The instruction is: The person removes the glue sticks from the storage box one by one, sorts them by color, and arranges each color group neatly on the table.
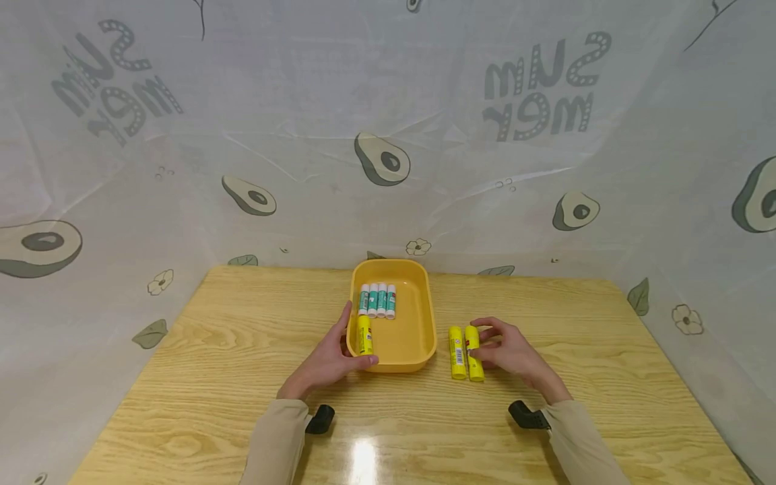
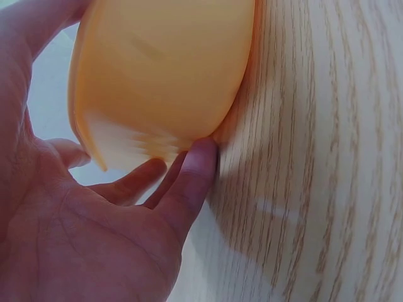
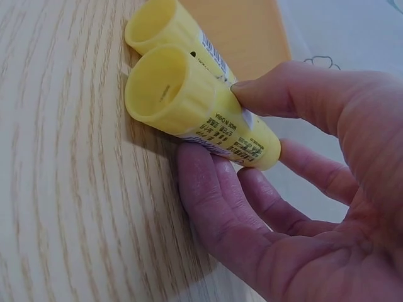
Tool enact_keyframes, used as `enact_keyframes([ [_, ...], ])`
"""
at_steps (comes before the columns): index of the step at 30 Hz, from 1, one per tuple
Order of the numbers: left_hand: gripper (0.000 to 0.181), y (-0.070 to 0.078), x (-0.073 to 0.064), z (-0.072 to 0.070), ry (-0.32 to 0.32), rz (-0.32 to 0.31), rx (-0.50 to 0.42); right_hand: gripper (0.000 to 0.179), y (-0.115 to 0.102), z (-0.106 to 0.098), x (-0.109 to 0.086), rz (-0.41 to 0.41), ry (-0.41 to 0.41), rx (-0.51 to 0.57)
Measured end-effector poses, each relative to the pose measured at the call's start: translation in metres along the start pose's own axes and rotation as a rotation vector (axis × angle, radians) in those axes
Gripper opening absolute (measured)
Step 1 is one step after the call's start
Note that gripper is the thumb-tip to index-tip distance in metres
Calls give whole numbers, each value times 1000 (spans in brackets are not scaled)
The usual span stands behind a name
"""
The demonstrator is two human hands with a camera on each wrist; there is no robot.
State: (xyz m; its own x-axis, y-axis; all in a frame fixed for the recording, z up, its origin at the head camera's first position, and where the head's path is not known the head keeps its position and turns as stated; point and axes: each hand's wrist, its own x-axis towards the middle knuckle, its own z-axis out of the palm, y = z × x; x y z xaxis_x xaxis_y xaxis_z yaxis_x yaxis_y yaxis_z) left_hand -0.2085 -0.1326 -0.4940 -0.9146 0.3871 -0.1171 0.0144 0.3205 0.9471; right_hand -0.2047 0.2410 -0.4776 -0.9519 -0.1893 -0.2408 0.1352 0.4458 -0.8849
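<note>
My left hand (image 1: 330, 360) grips the near left corner of a yellow plastic bin (image 1: 403, 368), thumb at the front rim and fingers along the outer wall. Inside the bin, several white-and-teal glue sticks (image 1: 377, 301) lie side by side at the left, and a larger yellow glue stick (image 1: 365, 335) lies nearer the front. To the right of the bin, my right hand (image 1: 508, 349) pinches a yellow glue stick (image 3: 208, 116) between thumb and fingers. Close beside it on the table lies another yellow glue stick (image 1: 457, 353), its hollow end facing the right wrist camera.
The wood-grain table (image 1: 242, 323) carries everything. A pale curtain (image 1: 315, 101) with avocado prints hangs behind the table and at both sides. The bin stands near the table's back edge. A black wrist strap piece (image 1: 321, 419) shows at each sleeve.
</note>
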Motion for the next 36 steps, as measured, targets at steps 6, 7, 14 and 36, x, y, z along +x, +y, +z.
enact_keyframes([
  [6,123,-1,0,0,1,-5,8,65,0,1,2,-1,2,-25],
  [7,123,-1,0,0,-1,-3,5,64,1,1,2,-1,2,-29],
  [14,123,-3,0,1,-7,6,0,62,0,2,4,2,0,-58],
  [36,122,0,-1,1,-15,21,-28,64,-4,0,2,6,-13,-11],
])
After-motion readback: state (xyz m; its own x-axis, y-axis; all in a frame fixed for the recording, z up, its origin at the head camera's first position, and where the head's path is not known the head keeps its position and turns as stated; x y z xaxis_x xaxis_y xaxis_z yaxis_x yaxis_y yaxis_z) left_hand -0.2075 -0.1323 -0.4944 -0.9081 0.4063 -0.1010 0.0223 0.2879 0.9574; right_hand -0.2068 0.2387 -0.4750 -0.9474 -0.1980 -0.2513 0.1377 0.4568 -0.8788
